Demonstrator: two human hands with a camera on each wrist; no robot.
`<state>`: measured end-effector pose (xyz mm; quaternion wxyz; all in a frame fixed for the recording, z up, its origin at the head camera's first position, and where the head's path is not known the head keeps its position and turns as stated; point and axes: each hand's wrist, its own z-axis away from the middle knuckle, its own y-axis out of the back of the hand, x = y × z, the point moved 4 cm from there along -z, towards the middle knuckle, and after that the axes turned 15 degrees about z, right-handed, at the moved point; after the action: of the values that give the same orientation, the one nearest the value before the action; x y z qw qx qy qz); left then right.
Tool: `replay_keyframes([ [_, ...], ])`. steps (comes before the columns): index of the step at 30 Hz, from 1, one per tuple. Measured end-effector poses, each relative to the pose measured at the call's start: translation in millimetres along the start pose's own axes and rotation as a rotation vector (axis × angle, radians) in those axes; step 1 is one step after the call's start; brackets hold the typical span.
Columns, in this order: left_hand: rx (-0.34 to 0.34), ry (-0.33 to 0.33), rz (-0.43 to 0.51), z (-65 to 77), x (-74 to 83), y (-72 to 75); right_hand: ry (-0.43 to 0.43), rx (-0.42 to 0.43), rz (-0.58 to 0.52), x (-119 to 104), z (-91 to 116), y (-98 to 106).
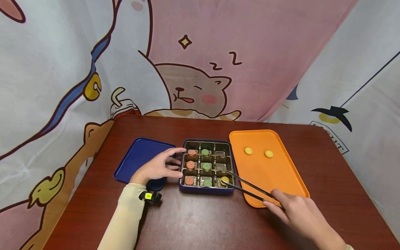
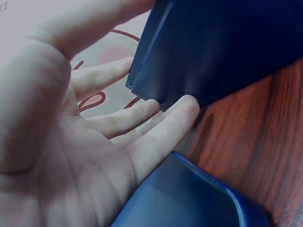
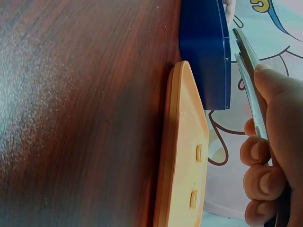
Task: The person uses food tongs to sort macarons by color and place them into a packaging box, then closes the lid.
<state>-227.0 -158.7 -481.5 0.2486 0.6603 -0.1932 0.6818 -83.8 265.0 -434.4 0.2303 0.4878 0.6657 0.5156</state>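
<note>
A blue box (image 1: 205, 191) with a golden divided insert stands mid-table. Small round cookies sit in it: red ones (image 1: 190, 165) in the left column, green ones (image 1: 206, 166) in the middle column. My left hand (image 1: 160, 166) rests its extended fingers against the box's left side, thumb at the front corner. My right hand (image 1: 297, 211) grips metal tongs (image 1: 254, 185), their arms slightly apart. At the front right compartment, the tong tips reach a yellow cookie (image 1: 225, 180). Behind it, the two other right-column compartments show bare insert.
An orange tray (image 1: 275, 173) lies right of the box, bearing two yellow cookies (image 1: 258, 152). On the left, a dark blue tray (image 1: 140, 152) lies partly under my left hand. A patterned cloth (image 1: 193, 52) hangs behind the table.
</note>
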Motion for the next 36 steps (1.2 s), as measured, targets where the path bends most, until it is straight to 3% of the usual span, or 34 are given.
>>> replay_keyframes([
  [8, 0.0, 0.002, 0.003, 0.6, 0.8, -0.3, 0.006, 0.002, 0.006, 0, 0, -1],
  [19, 0.0, 0.0, -0.018, -0.1, 2.1, -0.2, -0.056, -0.029, 0.031, 7, -1, -4],
  [24, 0.002, -0.002, -0.026, -0.7, 2.0, 0.0, -0.071, -0.004, 0.029, 14, -2, -6],
  [36, 0.004, 0.005, -0.019, 0.0, 1.4, 0.0, -0.191, -0.06, 0.051, 37, -9, -14],
])
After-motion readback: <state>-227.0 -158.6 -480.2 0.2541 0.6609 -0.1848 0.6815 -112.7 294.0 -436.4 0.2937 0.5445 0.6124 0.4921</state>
